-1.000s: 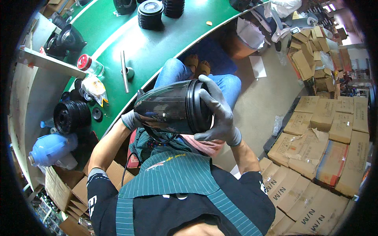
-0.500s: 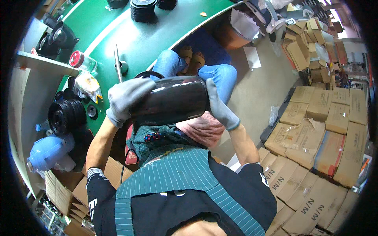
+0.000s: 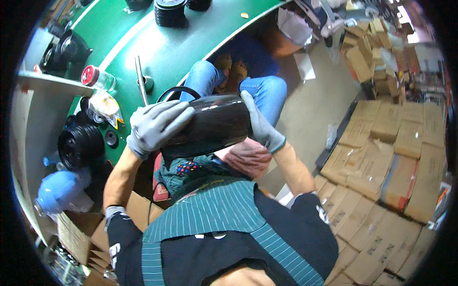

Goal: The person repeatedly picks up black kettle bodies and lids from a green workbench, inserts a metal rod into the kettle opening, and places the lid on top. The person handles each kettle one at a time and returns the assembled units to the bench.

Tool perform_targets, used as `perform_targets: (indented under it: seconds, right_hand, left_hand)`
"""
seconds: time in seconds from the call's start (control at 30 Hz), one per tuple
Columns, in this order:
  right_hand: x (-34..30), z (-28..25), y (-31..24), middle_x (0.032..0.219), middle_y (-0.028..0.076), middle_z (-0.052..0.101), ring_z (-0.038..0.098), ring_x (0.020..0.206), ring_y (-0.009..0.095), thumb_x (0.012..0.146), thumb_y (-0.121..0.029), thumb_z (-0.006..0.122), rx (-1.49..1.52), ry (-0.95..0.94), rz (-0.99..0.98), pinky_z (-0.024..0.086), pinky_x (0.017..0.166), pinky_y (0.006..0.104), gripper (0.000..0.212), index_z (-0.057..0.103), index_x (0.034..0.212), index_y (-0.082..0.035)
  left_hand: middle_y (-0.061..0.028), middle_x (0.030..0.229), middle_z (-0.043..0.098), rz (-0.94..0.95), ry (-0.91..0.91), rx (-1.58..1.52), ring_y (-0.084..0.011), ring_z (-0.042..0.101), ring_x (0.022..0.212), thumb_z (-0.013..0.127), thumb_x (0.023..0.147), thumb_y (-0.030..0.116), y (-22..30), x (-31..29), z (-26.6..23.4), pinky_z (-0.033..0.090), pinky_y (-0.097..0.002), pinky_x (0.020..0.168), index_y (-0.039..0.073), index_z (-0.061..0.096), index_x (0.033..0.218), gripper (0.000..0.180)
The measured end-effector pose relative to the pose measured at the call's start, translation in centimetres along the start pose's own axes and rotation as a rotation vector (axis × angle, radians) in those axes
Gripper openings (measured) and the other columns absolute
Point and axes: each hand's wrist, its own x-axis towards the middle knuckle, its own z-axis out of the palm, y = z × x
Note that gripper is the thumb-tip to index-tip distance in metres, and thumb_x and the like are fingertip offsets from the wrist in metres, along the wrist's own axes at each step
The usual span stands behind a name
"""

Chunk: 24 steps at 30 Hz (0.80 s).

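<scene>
A glossy black cylindrical housing [image 3: 217, 121] lies sideways over my lap, held between my two gloved hands. My left hand [image 3: 160, 126], in a grey glove, wraps over its left end with the fingers bent across the top. At its right end, my right hand [image 3: 261, 125] presses with the palm and fingers along the rim. A thin black curved loop [image 3: 180, 89] rises behind the left end; I cannot tell whether it belongs to the housing. The housing's underside and inside are hidden.
On the green table [image 3: 157, 52] a metal rod [image 3: 141, 78] stands up, near a red-lidded jar [image 3: 98, 78]. Black discs are stacked at the far edge [image 3: 170, 13] and at left [image 3: 81, 145]. A blue bag [image 3: 62, 188] hangs at left. Cartons [image 3: 377, 167] fill the right side.
My left hand's fingers have shifted and spread over the housing's left end. The right hand has moved slightly up along the rim, and the housing has turned a little.
</scene>
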Motion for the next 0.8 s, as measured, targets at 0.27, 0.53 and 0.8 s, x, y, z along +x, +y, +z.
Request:
perform_targets:
  seconds: [0.27, 0.53, 0.8]
  right_hand:
    - [-0.2, -0.5, 2.1, 0.18, 0.025, 0.007, 0.012, 0.167, 0.036, 0.107, -0.07, 0.046, -0.475, -0.164, -1.028, 0.011, 0.134, 0.0437, 0.108, 0.001, 0.172, 0.004]
    - [-1.7, -0.4, -1.4, 0.166, 0.019, 0.045, 0.04, 0.156, 0.026, 0.119, -0.05, 0.026, -0.299, -0.134, -0.303, 0.026, 0.131, 0.0371, 0.073, 0.031, 0.167, 0.004]
    - [-1.8, 1.1, 1.2, 0.18, 0.018, 0.016, 0.018, 0.166, 0.027, 0.117, -0.052, 0.033, -0.3, -0.071, -0.827, 0.014, 0.133, 0.0403, 0.081, 0.008, 0.172, 0.002]
  left_hand:
    - [-0.0156, 0.107, 0.081, -0.887, 0.131, -0.858, -0.0233, 0.078, 0.105, 0.079, 0.085, 0.023, -0.2, -2.0, 4.4, 0.06, -0.0356, 0.094, -0.002, 0.078, 0.121, 0.044]
    - [-0.0173, 0.112, 0.08, -0.506, 0.193, -0.404, -0.0314, 0.08, 0.103, 0.071, 0.086, 0.018, -0.9, -0.5, 2.3, 0.063, -0.0367, 0.088, 0.001, 0.079, 0.121, 0.039]
    - [-0.0153, 0.109, 0.08, -0.799, 0.174, -0.84, -0.0227, 0.078, 0.099, 0.076, 0.088, 0.018, -0.3, -2.6, 5.5, 0.059, -0.0334, 0.09, -0.001, 0.078, 0.12, 0.037]
